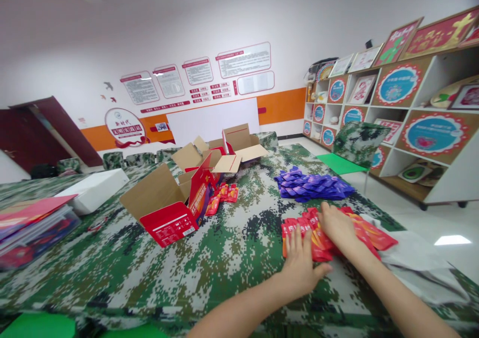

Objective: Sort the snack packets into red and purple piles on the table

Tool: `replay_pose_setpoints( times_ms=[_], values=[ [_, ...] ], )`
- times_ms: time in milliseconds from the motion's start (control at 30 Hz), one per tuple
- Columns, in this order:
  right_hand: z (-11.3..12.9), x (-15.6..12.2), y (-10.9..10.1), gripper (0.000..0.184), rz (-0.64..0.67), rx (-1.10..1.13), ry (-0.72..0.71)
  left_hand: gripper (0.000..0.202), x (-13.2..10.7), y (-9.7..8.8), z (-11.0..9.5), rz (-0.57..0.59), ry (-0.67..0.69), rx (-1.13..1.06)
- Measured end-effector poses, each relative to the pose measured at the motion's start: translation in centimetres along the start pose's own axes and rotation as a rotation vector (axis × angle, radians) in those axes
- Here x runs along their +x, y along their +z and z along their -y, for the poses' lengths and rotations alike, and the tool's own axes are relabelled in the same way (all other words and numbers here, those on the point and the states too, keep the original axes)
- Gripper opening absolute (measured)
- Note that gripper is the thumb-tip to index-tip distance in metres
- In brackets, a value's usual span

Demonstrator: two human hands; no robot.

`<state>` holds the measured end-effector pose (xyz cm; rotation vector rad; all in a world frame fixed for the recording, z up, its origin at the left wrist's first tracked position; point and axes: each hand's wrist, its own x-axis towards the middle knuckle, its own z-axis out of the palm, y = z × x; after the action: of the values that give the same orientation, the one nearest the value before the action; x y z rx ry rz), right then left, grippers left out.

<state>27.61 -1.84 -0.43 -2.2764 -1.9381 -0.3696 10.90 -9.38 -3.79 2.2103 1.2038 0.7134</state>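
Red packets point(310, 228) with orange pictures lie in an overlapping row on the camouflage tablecloth point(239, 278). My left hand point(299, 263) rests on the near left end of the row, fingers stretched out and thumb apart. Over the middle of the row, my right hand point(337, 226) has its fingers curled down among the packets; its fingertips are partly hidden. More of the red packets spread to the right of that hand. Just behind the row is a pile of purple packets point(314, 186).
Open red cardboard boxes point(168, 223) stand left of centre, with several small red packets point(226, 192) beside them. At far left are a clear plastic bin point(41, 238) and a white box point(93, 191). A whitish plastic bag point(419, 258) lies at right, near a green-seated chair point(342, 162).
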Motion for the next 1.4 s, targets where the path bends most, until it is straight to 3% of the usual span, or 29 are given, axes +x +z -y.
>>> replay_pose_setpoints(
  times_ms=[67, 167, 400, 733, 867, 1033, 1167, 1267, 1400],
  values=[
    [-0.1, -0.4, -0.2, 0.025, -0.059, -0.038, -0.015, 0.088, 0.4, 0.7, 0.2, 0.048, 0.007, 0.061],
    [-0.4, -0.9, 0.0, 0.026, -0.093, -0.074, -0.05, 0.081, 1.6, 1.7, 0.6, 0.056, 0.001, 0.125],
    [-1.5, -2.3, 1.6, 0.032, 0.067, -0.006, -0.1, 0.079, 3.9, 2.4, 0.9, 0.051, -0.023, 0.201],
    [-0.8, -3.4, 0.6, 0.036, -0.122, -0.035, -0.081, 0.081, 3.3, 0.7, 1.0, 0.058, -0.031, 0.002],
    [-0.5, -4.0, 0.3, 0.039, -0.185, 0.014, -0.083, 0.065, 3.9, -1.3, 2.1, -0.051, 0.012, 0.048],
    [-0.3, -4.6, 1.1, 0.04, -0.194, 0.08, -0.073, 0.05, 5.8, -5.2, 7.3, -0.295, -0.096, 0.273],
    [-0.1, -5.1, 1.7, 0.04, -0.206, 0.151, -0.084, 0.052, 7.5, -8.8, 13.4, -0.456, -0.346, 0.469],
    [0.2, -5.4, 1.6, 0.039, -0.216, 0.195, -0.103, 0.058, 8.3, -10.7, 17.2, -0.456, -0.519, 0.521],
    [0.3, -5.5, 1.5, 0.037, -0.239, 0.209, -0.133, 0.066, 8.5, -11.5, 20.0, -0.33, -0.59, 0.517]
  ],
)
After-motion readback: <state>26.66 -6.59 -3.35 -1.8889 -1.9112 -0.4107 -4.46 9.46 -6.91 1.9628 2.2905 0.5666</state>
